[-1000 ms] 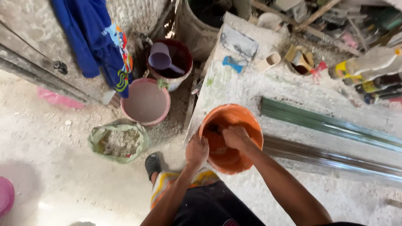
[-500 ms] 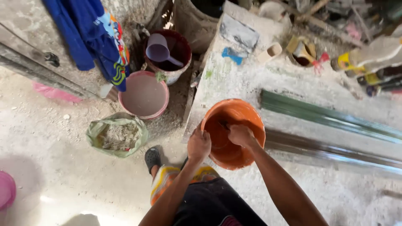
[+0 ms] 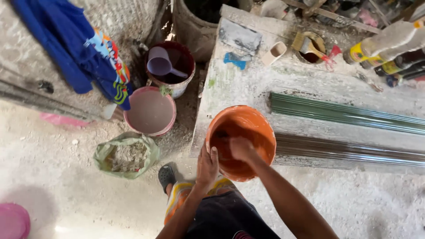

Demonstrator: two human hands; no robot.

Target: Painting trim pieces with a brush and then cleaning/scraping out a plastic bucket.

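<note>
At the centre of the frame, an orange bowl (image 3: 241, 141) sits at the near edge of a rough whitewashed workbench (image 3: 248, 86), its round mouth facing straight up at the camera, so it has no real long axis; it looks roughly level. The left hand (image 3: 207, 167) lies against the bowl's lower-left rim, fingers extended and pressed to the outer wall, bracing it rather than gripping it. The right hand (image 3: 241, 148) is down inside the bowl, blurred by motion; it appears loosely curled, but whether it grasps a tool or anything else I cannot tell. To work the contents well, I would judge that the bracing hand should stay firm on the rim so the bowl does not slide off the bench edge, and the inner hand should sweep along the wall and base. To the right of the bowl, a bundle of green rods (image 3: 345, 115) and a darker bundle (image 3: 349, 150) run lengthwise toward the right edge. At upper left of the bowl, on the ground, stand a pink bucket (image 3: 149, 110), a dark bucket holding a lilac scoop (image 3: 160, 66), and a green bag of rubble (image 3: 127, 155).
</note>
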